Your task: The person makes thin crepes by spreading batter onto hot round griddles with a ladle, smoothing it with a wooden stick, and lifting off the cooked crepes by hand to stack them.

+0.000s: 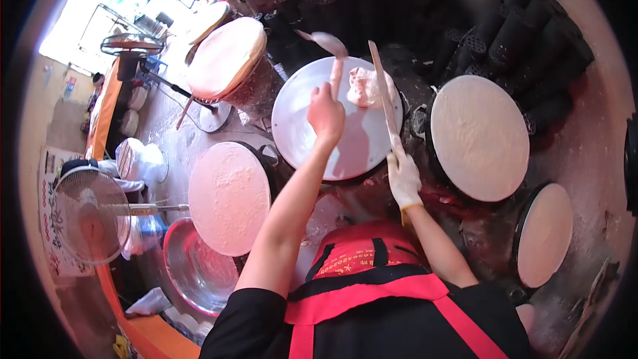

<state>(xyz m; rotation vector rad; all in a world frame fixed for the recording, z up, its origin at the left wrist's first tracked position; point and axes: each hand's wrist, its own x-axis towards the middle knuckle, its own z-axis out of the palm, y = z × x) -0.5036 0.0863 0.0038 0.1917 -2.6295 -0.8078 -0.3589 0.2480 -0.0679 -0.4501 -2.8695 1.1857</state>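
Note:
My left hand (325, 114) is bare and closed over the large round pan (299, 136). Up from its fist runs a pale, narrow thing (329, 44), widening into a rounded end with a thin tip; whether this is a tool or stretched dough I cannot tell. In a white glove, my right hand (404, 178) grips a long flat wooden stick (381, 86) at its lower end. That stick slants up over the pan's right side. Just left of it, a lump of soft dough (362, 88) rests on the pan.
Round pale-topped plates stand at left (229, 198), right (480, 138) and far right (545, 236). A stack of pale round sheets (227, 58) is at upper left. Black perforated cylinders (512, 36) fill the upper right. A fan (92, 216) and metal basin (199, 269) stand left.

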